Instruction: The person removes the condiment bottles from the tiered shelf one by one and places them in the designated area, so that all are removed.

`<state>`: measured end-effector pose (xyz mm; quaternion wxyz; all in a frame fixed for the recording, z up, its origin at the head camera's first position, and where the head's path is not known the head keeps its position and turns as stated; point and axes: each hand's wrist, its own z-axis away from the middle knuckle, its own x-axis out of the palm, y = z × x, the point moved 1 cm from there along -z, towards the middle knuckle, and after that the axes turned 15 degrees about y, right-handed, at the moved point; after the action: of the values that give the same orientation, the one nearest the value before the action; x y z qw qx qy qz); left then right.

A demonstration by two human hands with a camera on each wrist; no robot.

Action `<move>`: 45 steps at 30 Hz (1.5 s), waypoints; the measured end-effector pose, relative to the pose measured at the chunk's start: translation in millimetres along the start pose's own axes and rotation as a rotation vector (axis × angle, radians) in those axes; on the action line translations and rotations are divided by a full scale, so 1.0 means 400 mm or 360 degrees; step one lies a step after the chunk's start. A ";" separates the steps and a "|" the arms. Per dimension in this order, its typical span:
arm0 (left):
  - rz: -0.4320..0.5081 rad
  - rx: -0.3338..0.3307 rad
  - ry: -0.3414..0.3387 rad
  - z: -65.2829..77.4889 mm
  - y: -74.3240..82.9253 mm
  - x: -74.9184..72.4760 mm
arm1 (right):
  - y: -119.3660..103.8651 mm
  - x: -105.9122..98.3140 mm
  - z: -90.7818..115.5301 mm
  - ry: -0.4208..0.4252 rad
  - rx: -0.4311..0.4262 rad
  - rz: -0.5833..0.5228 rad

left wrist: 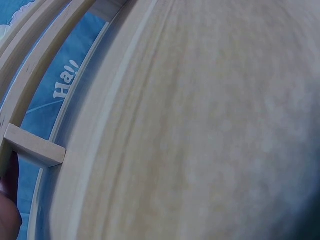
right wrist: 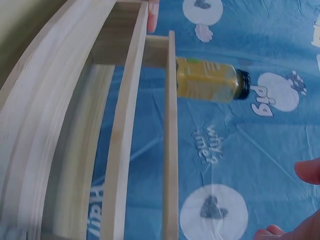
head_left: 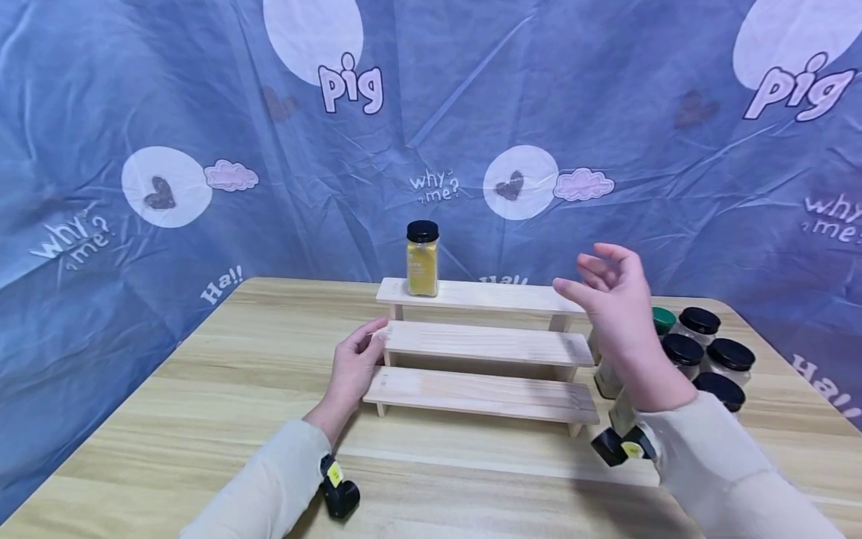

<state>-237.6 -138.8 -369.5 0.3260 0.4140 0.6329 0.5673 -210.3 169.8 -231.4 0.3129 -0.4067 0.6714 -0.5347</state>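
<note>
A three-step wooden shelf rack point(head_left: 471, 340) stands on the table. My left hand point(head_left: 355, 359) holds the left end of its middle step, thumb at the near side. In the left wrist view, part of that hand shows beside the rack's wooden leg point(left wrist: 35, 145). A jar of yellow powder point(head_left: 422, 266) with a black lid stands upright on the left part of the top step; the right wrist view shows this jar point(right wrist: 207, 80) sideways. My right hand point(head_left: 622, 314) is raised by the rack's right end, fingers loosely bent and holding nothing.
Several jars with black lids point(head_left: 730, 354) and one with a green lid point(head_left: 663, 319) stand to the right of the rack, partly hidden by my right arm. A blue printed cloth point(head_left: 431, 135) hangs behind the wooden table point(head_left: 269, 337).
</note>
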 end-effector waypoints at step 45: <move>0.0033 0.0014 0.0009 0.004 -0.002 0.003 | 0.044 0.363 0.052 -0.0358 -0.0127 0.0387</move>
<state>-237.0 -136.9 -370.4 0.3165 0.4203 0.6320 0.5689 -265.1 33.8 -251.4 0.4320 -0.3919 0.6970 -0.4170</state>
